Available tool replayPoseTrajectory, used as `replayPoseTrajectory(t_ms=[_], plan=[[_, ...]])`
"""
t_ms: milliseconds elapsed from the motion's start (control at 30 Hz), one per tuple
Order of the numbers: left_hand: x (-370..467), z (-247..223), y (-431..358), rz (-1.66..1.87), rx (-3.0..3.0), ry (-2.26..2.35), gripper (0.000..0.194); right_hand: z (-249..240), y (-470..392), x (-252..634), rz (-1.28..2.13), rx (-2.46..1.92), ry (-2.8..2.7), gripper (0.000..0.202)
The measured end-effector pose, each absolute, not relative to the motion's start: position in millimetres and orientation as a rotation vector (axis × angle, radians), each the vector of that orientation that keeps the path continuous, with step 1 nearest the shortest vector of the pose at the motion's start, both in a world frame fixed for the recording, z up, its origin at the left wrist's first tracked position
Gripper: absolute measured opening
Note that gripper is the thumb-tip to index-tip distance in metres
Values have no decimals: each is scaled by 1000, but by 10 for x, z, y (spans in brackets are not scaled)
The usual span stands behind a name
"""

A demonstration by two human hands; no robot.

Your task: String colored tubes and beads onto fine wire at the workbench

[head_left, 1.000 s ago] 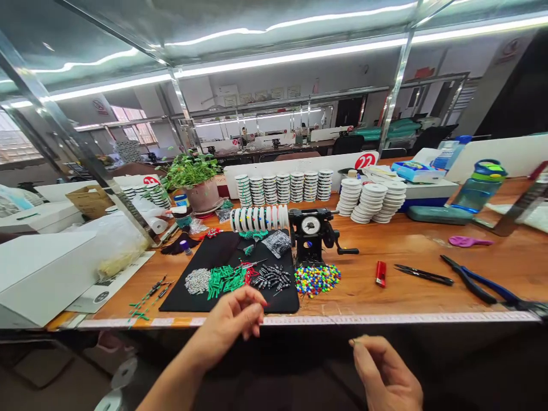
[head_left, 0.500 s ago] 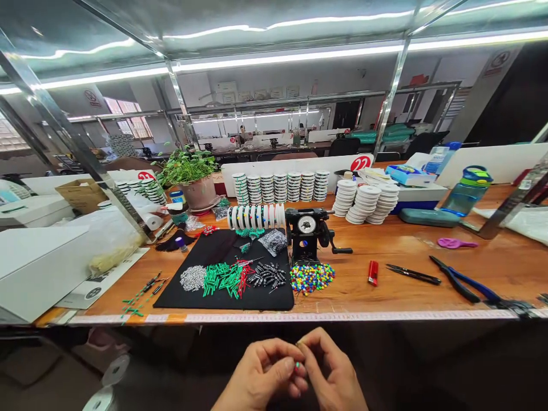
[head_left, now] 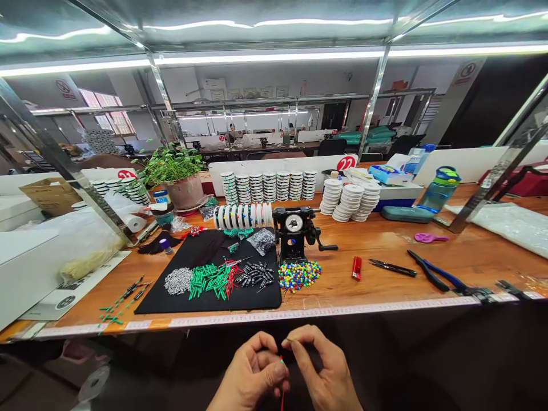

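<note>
In front of the table edge, my left hand (head_left: 259, 370) is closed, thumb against curled fingers. It holds a thin red strand (head_left: 282, 401) that hangs below the fingers; a small red and green bit shows at the fingertips. Beside it, my right hand (head_left: 322, 365) is closed in a pinch, its fingertips close to the left hand. What lies in that pinch is too small to make out. On the table beyond lies a black mat (head_left: 180, 305) with green tubes (head_left: 209, 281), red pieces (head_left: 232, 282), black pieces (head_left: 256, 275) and small silvery parts (head_left: 178, 281).
Coloured beads (head_left: 299, 276) lie before a black hand-crank winder (head_left: 295, 231) carrying white spools (head_left: 243, 216). To the right are a red lighter (head_left: 356, 268), tweezers (head_left: 393, 268) and blue-handled pliers (head_left: 436, 274). Spool stacks (head_left: 269, 187) and a potted plant (head_left: 184, 193) stand behind.
My hands have drawn slightly apart at the fingertips, and the red strand now shows below my left hand. The view has turned a little to the right.
</note>
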State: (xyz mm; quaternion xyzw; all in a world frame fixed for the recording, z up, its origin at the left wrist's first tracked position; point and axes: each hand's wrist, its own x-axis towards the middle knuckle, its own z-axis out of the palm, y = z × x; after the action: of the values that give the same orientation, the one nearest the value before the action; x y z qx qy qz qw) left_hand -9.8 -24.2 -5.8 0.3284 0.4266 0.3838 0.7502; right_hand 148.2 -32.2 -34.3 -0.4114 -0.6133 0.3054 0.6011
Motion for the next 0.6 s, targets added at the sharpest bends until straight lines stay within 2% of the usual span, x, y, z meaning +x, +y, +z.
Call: replayPoseTrajectory(t_ms=[100, 200, 400, 467, 600], plan=[[-102, -44, -263, 782, 674, 834, 64, -368, -326, 1477, 716, -856, -1565, 23], [-117, -24, -275, 705, 670, 805, 59, -386, -319, 1492, 633, -786, -1660, 19], [-122, -10, -262, 657, 825, 897, 54, -406, -292, 1506, 90, -723, -1812, 19], [-120, -12, -266, 670, 896, 932, 54, -396, -293, 1495, 81, -729, -1788, 18], [-122, -36, -268, 738, 994, 1022, 53, -327, -318, 1510, 268, -871, -1622, 16]])
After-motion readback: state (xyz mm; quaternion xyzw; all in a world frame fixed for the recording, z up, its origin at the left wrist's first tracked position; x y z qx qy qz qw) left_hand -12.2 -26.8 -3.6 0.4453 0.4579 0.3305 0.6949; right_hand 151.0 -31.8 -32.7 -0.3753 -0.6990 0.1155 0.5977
